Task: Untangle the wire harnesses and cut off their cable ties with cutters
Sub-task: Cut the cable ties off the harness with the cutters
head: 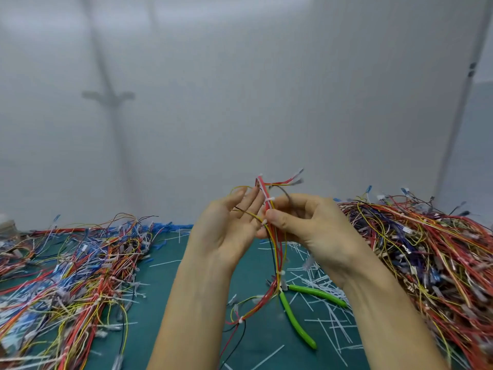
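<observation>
Red wires (278,253) pinched by the right hand (306,225), left hand (229,228) slack beside them, may knot tighter if tugged.

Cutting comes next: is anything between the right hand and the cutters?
Only the harness that the right hand pinches: its lower part hangs across the head of the cutters. Their green handles lie uncovered.

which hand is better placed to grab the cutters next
Probably left: the left hand is open, fingers only touching wires, while the right hand pinches the wire harness. The cutters lie on the mat between both forearms.
</observation>
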`<state>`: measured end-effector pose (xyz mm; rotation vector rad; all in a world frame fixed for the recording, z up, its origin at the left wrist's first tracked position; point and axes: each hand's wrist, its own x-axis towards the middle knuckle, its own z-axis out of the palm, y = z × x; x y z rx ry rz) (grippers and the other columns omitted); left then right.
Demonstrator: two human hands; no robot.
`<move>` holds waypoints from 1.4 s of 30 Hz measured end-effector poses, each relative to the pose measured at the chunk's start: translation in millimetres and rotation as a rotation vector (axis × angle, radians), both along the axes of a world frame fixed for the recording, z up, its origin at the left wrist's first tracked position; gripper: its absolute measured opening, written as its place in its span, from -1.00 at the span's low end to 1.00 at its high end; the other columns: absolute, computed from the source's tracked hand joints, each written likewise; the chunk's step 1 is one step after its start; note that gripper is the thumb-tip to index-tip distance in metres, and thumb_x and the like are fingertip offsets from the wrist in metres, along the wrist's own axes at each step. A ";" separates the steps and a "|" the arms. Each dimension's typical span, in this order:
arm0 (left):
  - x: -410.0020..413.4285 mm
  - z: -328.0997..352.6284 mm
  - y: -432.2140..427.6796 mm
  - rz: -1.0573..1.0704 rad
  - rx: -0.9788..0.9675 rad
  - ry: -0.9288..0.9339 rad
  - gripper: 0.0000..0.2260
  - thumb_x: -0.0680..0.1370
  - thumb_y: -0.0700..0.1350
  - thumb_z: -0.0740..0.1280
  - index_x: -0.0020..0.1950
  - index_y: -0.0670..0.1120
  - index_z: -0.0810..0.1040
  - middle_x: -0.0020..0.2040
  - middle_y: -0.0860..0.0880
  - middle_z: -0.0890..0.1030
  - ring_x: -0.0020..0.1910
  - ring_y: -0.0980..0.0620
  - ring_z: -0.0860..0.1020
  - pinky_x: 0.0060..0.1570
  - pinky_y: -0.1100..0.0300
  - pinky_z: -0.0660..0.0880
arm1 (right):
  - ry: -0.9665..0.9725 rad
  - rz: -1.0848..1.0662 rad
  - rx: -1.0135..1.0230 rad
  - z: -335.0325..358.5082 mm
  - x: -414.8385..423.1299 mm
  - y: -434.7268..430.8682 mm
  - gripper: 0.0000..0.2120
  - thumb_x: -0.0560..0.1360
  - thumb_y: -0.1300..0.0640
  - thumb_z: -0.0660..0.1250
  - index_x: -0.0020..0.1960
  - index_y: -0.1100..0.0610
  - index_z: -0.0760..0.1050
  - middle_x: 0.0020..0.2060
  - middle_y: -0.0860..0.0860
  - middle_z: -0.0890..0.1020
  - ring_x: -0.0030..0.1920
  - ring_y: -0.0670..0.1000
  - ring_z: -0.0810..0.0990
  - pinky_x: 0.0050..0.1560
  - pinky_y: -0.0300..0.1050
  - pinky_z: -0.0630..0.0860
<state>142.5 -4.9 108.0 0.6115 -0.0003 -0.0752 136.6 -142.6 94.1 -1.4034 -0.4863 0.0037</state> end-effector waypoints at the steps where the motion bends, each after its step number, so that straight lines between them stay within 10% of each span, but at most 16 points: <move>1: -0.8 -1.8 -1.7 0.055 0.154 -0.012 -0.86 0.62 -0.26 0.19 -0.11 -0.18 0.48 -0.22 -0.12 0.63 0.04 -0.03 0.60 -0.08 0.08 0.55 | -0.009 -0.029 0.053 0.7 1.1 -0.3 -0.92 0.47 0.35 0.38 -0.06 0.25 0.61 -0.26 0.12 0.69 -0.26 0.11 0.70 -0.19 -0.17 0.65; 5: -3.6 -9.6 -1.2 0.418 1.087 -0.204 -0.68 0.57 0.19 0.27 -0.16 -0.03 0.57 -0.22 0.02 0.66 -0.27 0.12 0.65 -0.31 0.18 0.47 | -0.041 -0.101 0.248 4.6 3.1 -4.5 -0.89 0.35 0.24 0.43 -0.12 0.19 0.60 -0.33 0.04 0.69 -0.31 0.01 0.70 -0.28 -0.26 0.60; 10: -7.5 -12.2 8.5 -0.052 1.228 -0.478 -0.63 0.41 0.27 0.34 -0.05 0.02 0.72 -0.09 0.02 0.73 -0.15 0.05 0.71 -0.14 0.25 0.60 | -0.086 -0.207 0.287 1.9 5.2 1.8 -0.93 0.43 0.27 0.43 -0.11 0.14 0.61 -0.31 0.03 0.70 -0.28 -0.01 0.69 -0.27 -0.19 0.61; 16: -11.2 -10.7 13.5 -0.136 1.143 -0.469 -0.92 0.49 -0.19 0.45 -0.04 -0.10 0.69 -0.10 -0.11 0.73 -0.09 0.00 0.71 -0.17 0.26 0.60 | -0.082 -0.214 0.259 -1.7 6.4 6.9 -0.83 0.33 0.12 0.49 -0.09 0.11 0.65 -0.23 0.02 0.73 -0.21 -0.05 0.70 -0.22 -0.22 0.63; 22: -12.6 -6.7 19.5 0.000 0.993 -0.475 -0.88 0.55 -0.28 0.35 0.04 -0.16 0.65 -0.10 -0.15 0.72 -0.10 -0.04 0.71 -0.20 0.26 0.59 | -0.050 -0.049 0.061 -2.5 4.9 5.3 -0.73 0.57 0.01 0.27 0.06 0.15 0.66 -0.08 0.07 0.74 -0.09 0.00 0.72 -0.20 -0.15 0.65; 30: -9.5 -6.4 25.8 0.203 0.805 -0.408 -0.87 0.58 -0.28 0.31 0.04 -0.30 0.60 -0.11 -0.13 0.72 -0.13 -0.01 0.70 -0.15 0.23 0.63 | 0.070 0.155 -0.219 -0.4 6.4 -3.6 -0.35 0.34 -0.48 0.20 0.16 -0.03 0.58 -0.10 0.14 0.73 -0.10 0.16 0.73 0.05 0.04 0.64; 36: -0.6 -9.0 29.1 0.407 0.526 -0.270 -0.91 0.57 -0.28 0.31 -0.02 -0.24 0.62 -0.12 -0.06 0.73 -0.11 0.02 0.71 -0.23 0.33 0.57 | 0.034 0.130 -0.403 -8.8 5.1 -8.8 -0.63 0.45 0.26 0.47 0.22 0.12 0.49 -0.01 0.04 0.73 0.03 0.08 0.70 0.18 0.02 0.58; 42: 3.9 -9.4 38.6 0.509 0.278 -0.218 -0.92 0.57 -0.29 0.31 -0.04 -0.23 0.61 -0.17 -0.06 0.73 -0.14 0.01 0.71 -0.18 0.27 0.62 | 0.036 0.147 -0.399 -10.7 5.5 -4.0 -0.74 0.44 0.22 0.48 0.11 0.14 0.59 -0.08 0.03 0.74 -0.01 0.00 0.72 0.02 -0.19 0.63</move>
